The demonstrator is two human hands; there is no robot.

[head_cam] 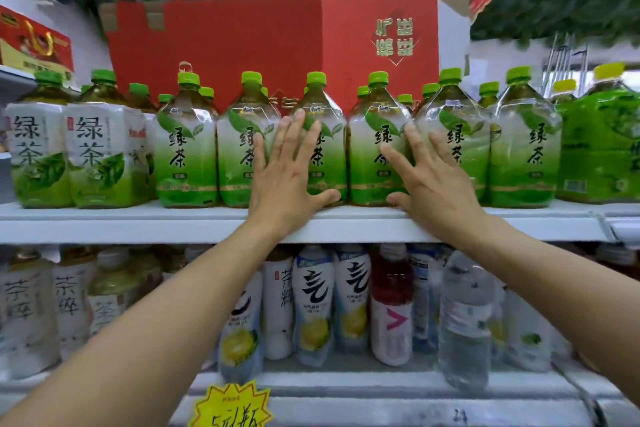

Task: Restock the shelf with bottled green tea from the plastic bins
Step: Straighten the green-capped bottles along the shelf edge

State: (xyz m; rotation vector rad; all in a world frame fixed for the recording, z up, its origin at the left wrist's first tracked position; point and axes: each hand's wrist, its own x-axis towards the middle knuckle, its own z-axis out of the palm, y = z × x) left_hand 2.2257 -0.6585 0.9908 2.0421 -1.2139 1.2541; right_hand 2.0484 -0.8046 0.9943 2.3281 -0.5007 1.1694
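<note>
Two flat, open-fingered grips, left hand [287,172] and right hand [433,180], press green tea bottles [317,142] standing packed at the white shelf [138,222] front edge; no gaps between. Red carton [277,42] behind; mixed drinks [346,302] below.

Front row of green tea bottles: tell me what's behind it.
Behind the front row of green tea bottles, more green caps show a second row, and a red carton rises beyond. How deep the rows go is hidden. Both open hands, left hand and right hand, press the front bottles.
</note>
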